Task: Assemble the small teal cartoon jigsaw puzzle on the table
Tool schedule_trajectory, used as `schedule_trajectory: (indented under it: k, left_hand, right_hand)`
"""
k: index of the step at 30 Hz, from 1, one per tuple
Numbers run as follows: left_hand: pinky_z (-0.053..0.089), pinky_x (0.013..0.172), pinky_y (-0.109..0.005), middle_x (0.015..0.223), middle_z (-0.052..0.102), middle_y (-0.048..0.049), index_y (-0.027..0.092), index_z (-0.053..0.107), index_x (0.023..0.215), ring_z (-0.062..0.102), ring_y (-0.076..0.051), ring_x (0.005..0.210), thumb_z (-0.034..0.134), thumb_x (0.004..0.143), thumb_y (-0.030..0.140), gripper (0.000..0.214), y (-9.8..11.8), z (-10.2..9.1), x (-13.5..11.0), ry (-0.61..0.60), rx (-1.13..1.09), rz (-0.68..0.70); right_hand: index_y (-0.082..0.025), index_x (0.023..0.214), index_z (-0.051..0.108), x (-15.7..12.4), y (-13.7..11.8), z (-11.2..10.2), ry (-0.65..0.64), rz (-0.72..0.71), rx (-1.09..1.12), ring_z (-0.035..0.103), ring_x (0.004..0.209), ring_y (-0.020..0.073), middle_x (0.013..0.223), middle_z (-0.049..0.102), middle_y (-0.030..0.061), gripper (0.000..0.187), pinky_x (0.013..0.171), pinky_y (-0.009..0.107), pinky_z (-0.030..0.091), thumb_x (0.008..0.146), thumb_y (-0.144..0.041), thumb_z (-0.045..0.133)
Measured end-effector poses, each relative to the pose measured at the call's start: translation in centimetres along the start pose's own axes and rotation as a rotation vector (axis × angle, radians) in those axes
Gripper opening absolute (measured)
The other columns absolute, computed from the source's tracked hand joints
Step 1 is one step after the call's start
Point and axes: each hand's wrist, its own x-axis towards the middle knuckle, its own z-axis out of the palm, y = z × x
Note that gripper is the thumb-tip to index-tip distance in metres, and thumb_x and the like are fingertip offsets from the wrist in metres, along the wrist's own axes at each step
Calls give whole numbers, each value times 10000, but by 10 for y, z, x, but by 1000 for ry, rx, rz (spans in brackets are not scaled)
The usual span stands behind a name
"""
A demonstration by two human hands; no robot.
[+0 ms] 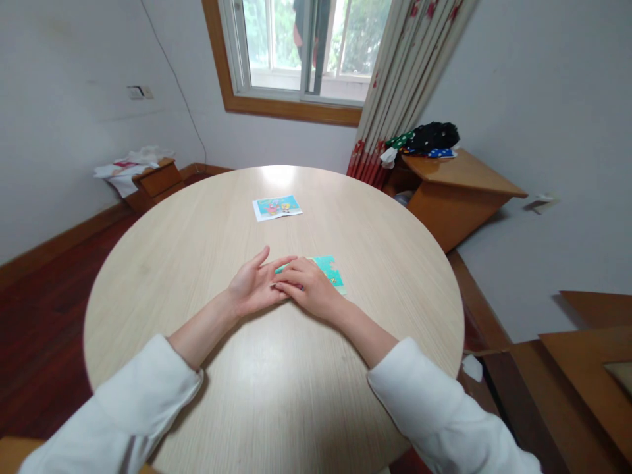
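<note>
My left hand (253, 283) lies palm up over the middle of the table, its thumb and fingers stretched out. Across its fingers rests my right hand (311, 284), palm down, with the fingertips brought together at the left palm. A small dark tip shows at those right fingertips, and a bit of purple peeks out below them; what they belong to is too small and covered to name. Under and behind both hands is a turquoise printed picture (332, 266), partly hidden by them. Farther back lies a blue cartoon picture card (276, 207) with a pink and a yellow figure.
Both pictures lie on a round light-wood table (266, 395). A wooden cabinet (444, 197) with dark cloths (434, 137) stands at the back right, beside a curtain (395, 85). A small drawer unit (158, 179) with papers is at the back left. A window (301, 52) is ahead.
</note>
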Motion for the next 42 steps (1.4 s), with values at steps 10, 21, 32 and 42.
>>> schedule_trajectory:
  k: [10, 21, 32, 42]
  left_hand:
    - [457, 741, -277, 756, 634, -26, 149, 643, 741, 586, -134, 741, 781, 639, 378, 286, 0, -8, 4, 153, 548, 403]
    - [373, 507, -240, 528, 568, 15, 146, 634, 660, 493, -100, 493, 764, 579, 326, 237, 4, -7, 6, 264, 845, 470]
    - [431, 564, -282, 542, 603, -14, 156, 622, 644, 548, -132, 516, 733, 634, 267, 157, -2, -5, 5, 241, 835, 428]
    - [360, 1021, -451, 1136, 637, -122, 199, 666, 964, 545, -271, 1113, 653, 734, 384, 296, -10, -18, 4, 283, 1398, 654]
  right_hand:
    - [-183, 791, 647, -2, 7, -7, 110, 471, 516, 625, 590, 134, 626, 649, -5, 172, 608, 269, 488, 812, -346, 595]
    - [-182, 828, 692, 0, 9, -8, 200, 478, 571, 598, 646, 123, 744, 680, 16, 258, 637, 267, 497, 685, -396, 716]
    - [-195, 854, 717, 3, 22, -20, 283, 517, 594, 638, 775, 160, 834, 707, 41, 288, 724, 314, 516, 659, -406, 728]
    - [-135, 729, 686, -21, 66, -78, 255, 818, 595, 604, 601, 144, 636, 644, 27, 271, 575, 289, 492, 533, -289, 794]
